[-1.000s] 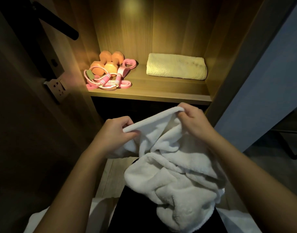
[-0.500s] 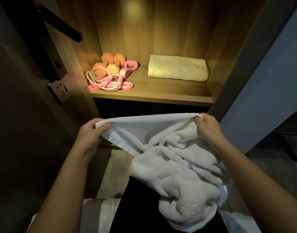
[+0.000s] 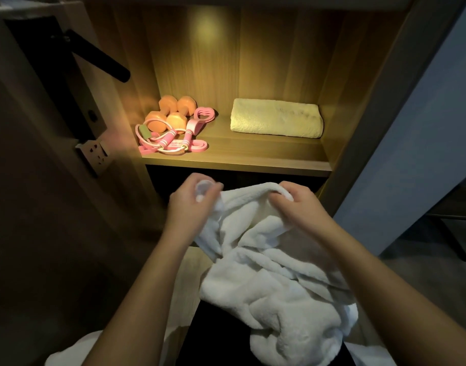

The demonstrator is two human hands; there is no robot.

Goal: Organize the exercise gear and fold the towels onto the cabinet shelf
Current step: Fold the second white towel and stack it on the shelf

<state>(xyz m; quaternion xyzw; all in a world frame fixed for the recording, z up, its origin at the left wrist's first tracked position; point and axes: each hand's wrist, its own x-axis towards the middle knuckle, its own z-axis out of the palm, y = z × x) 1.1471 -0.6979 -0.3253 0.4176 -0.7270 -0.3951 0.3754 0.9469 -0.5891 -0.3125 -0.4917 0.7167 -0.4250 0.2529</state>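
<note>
White towel [image 3: 274, 273] — thick, fluffy, crumpled into deep folds — hangs bunched before us, below the front edge of the cabinet shelf [image 3: 253, 158], with its heavier mass heaped lower down. Our left hand [image 3: 192, 204] has its fingers curled round one end of the top hem, though blur hides the exact pinch. Our right hand [image 3: 297, 204] grips the same hem further along, fingers folded over it. Between the two hands the hem runs in a short curve. On the shelf, a folded pale-yellow towel [image 3: 276, 118] lies toward the right rear corner. Orange dumbbells [image 3: 171, 112] and a pink jump rope [image 3: 168, 143] cluster at the left end — the rope nearest the front edge.
</note>
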